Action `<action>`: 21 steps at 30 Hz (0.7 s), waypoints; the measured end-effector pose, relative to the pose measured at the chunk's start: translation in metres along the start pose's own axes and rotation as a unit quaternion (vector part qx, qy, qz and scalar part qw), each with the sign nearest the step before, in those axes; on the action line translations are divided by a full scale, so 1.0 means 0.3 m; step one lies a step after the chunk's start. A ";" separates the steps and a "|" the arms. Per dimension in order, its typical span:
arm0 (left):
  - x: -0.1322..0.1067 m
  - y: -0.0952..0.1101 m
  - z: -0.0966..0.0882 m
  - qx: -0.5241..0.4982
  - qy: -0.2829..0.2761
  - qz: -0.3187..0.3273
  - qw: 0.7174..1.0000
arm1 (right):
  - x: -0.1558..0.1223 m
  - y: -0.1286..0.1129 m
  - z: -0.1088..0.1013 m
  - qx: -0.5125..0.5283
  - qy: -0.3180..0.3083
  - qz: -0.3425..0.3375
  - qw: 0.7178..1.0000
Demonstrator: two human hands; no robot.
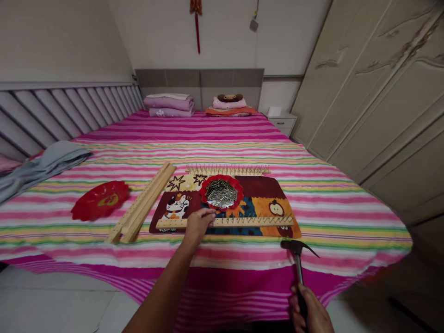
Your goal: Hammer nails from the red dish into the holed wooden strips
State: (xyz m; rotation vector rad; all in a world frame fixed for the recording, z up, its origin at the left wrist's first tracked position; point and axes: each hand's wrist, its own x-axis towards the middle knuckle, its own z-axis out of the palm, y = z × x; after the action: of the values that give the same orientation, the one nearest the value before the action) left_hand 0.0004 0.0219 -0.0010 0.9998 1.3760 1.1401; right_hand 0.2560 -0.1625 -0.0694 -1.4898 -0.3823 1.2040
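My left hand (199,223) reaches over the bed edge with its fingers curled together, resting on a wooden strip (243,221) studded with upright nails. Whether it pinches a nail I cannot make out. My right hand (310,311) grips the handle of a claw hammer (297,253), whose head hovers just below the strip's right end. A red dish (222,192) full of loose nails sits on a patterned mat (263,194) behind the strip. A second nailed strip (227,169) lies at the mat's far edge.
Two more wooden strips (144,202) lie angled left of the mat. Another red dish (100,200) with no nails in it sits farther left, by grey cloth (41,166). Folded bedding (169,104) is stacked at the headboard. A wardrobe (381,92) stands right of the striped bed (222,134).
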 end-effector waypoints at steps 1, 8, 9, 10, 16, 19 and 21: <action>0.002 -0.002 0.007 0.004 0.002 0.001 1.000 | 0.002 0.001 -0.002 0.000 -0.001 -0.001 1.000; 0.004 -0.019 0.020 0.047 0.021 0.038 0.998 | 0.005 0.004 -0.007 0.000 -0.006 0.002 1.000; 0.004 -0.021 0.018 0.049 0.022 0.041 0.998 | 0.002 0.002 -0.005 0.002 -0.004 0.003 1.000; 0.005 -0.024 0.016 0.051 0.023 0.045 0.997 | -0.001 -0.001 -0.002 0.002 -0.003 0.005 1.000; 0.009 -0.033 0.014 0.086 0.022 0.063 0.994 | -0.004 -0.010 0.006 0.002 0.003 0.004 1.000; 0.004 -0.032 0.017 0.150 0.022 0.096 0.984 | -0.008 -0.004 0.005 0.003 0.004 0.001 1.000; -0.001 -0.032 0.018 0.197 0.020 0.124 0.972 | -0.025 -0.007 0.010 0.002 0.009 0.001 1.000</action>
State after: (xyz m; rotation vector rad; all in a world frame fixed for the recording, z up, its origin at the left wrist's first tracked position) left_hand 0.0060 0.0204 -0.0103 1.4726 1.5780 1.0919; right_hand 0.2510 -0.1660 -0.0636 -1.4973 -0.3661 1.1908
